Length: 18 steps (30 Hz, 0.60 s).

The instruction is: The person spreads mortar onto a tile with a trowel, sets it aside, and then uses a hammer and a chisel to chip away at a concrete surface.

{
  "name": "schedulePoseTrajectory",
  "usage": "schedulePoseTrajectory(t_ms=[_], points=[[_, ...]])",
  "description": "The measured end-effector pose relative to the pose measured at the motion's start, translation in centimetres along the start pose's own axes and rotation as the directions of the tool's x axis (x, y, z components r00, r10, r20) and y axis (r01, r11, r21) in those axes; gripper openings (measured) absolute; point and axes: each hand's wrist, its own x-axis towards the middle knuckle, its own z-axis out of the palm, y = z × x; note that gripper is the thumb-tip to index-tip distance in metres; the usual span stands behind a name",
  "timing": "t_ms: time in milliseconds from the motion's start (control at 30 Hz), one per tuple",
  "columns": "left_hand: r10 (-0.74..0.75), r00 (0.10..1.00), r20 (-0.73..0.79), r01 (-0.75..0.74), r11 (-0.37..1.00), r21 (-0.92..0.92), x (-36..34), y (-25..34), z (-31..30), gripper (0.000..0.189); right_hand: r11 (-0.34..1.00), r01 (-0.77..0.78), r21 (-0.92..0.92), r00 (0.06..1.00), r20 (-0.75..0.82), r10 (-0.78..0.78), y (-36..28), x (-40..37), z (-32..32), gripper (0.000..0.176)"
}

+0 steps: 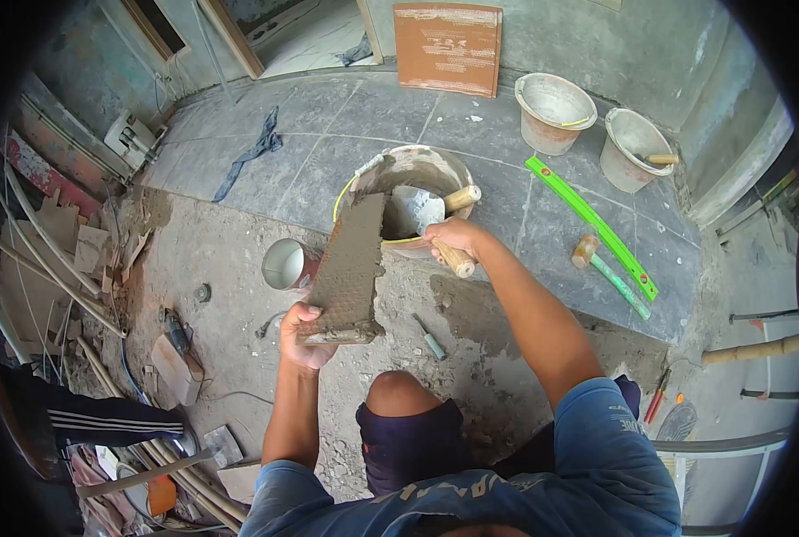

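Note:
A long, narrow tile (332, 291) is gripped at its near end by my left hand (305, 337), thumb over the edge. Wet grey mortar coats its upturned face, with the ribbed surface showing through along one side. My right hand (454, 238) is closed around the wooden handle of a trowel (419, 211), whose pale blade sits over the mortar bucket (435, 157). A second wooden handle (464, 198) leans over that bucket's right rim. The tile's far end overlaps the bucket's left side in this view.
A metal can (285, 265) stands left of the tile. Right of the bucket lie a green level (592, 224) and a mallet (610, 273). Two more buckets (556, 112) stand near the wall. A power tool (177, 333) and a small chisel-like tool (431, 338) lie on the rough floor.

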Motion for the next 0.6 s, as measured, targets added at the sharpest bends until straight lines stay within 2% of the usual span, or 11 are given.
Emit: schedulePoseTrajectory(t_ms=[67,100,167,233,300,367,400,467,500,567,600], points=[[0.015,1.0,-0.017,-0.015,0.999,0.047,0.0,0.2,-0.7,0.078,0.942,0.087,0.324,0.993,0.047,-0.108,0.7,-0.7,0.0,0.018],[0.038,0.999,-0.028,-0.035,0.995,0.097,0.0,0.2,-1.0,0.082,0.943,0.079,0.324,0.994,0.049,-0.1,0.2,-1.1,-0.2,0.018],[0.021,1.0,-0.005,-0.021,0.994,0.111,0.1,0.5,-0.4,0.083,0.848,0.053,0.528,0.946,0.246,-0.212,-1.4,-2.4,-0.8,0.024],[0.001,1.0,0.007,-0.002,0.991,0.13,-0.4,0.4,-0.4,0.083,0.875,0.062,0.48,0.943,0.258,-0.208,-2.4,-5.5,-0.2,0.026],[0.075,0.997,0.019,-0.077,0.986,0.15,0.6,-0.2,-0.6,0.083,0.929,0.299,0.219,0.952,-0.001,-0.306,-3.1,-8.9,0.7,0.024],[0.086,0.996,0.017,-0.087,0.987,0.134,1.2,-0.1,-0.1,0.085,0.892,0.439,-0.108,0.892,-0.065,-0.447,-1.8,-11.5,0.8,0.025],[0.048,0.998,0.035,-0.052,0.991,0.123,1.4,0.2,0.5,0.079,0.828,0.47,-0.307,0.853,-0.083,-0.515,-1.1,-12.7,0.7,0.026],[0.014,0.996,0.087,-0.027,0.989,0.145,2.1,0.3,0.7,0.072,0.423,0.487,-0.764,0.681,0.029,-0.732,0.9,-14.2,-0.4,0.031],[0.03,0.995,0.091,-0.043,0.989,0.141,2.2,0.2,1.2,0.072,0.408,0.492,-0.769,0.675,0.041,-0.737,1.0,-14.9,0.0,0.031],[0.104,0.994,0.018,-0.105,0.949,0.297,2.2,-0.1,2.6,0.074,0.332,0.321,-0.887,0.757,0.029,-0.653,1.2,-16.2,0.4,0.035],[0.106,0.994,0.023,-0.108,0.949,0.296,2.2,-0.1,2.6,0.074,0.329,0.319,-0.889,0.755,0.028,-0.656,0.9,-16.0,0.6,0.035]])
